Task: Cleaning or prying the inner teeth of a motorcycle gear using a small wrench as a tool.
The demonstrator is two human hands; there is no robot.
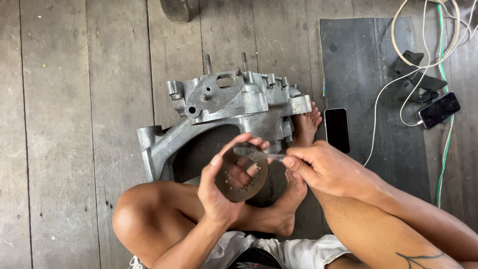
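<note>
Flat, dark grey metal ring plate with small teeth round its inner edge (242,175), held up over the lap, just in front of the grey cast-aluminium engine casing (226,112) that sits on the worn wooden plank floor (74,124).

Step in hand, as I read it: the plate is being cleaned or picked at along its inner teeth. The next move looks to call for a steady grip and a slight turn of the plate to bring fresh teeth under the tool.

Left hand (224,192): fingers curled through the ring's centre hole, thumb pressed on the outer face. Clamped firmly on the plate.

Right hand (326,169): thumb and fingers pinched tight on a slim, pale, rod-like tool (259,153), its tip lying across the plate's upper rim. What kind of tool it is I cannot tell.

Person sits with bare feet against the casing. To the right, a dark rubber mat (371,99) carries a black phone (337,129). Farther right, a second phone (439,109) on a white cable (398,94).
</note>
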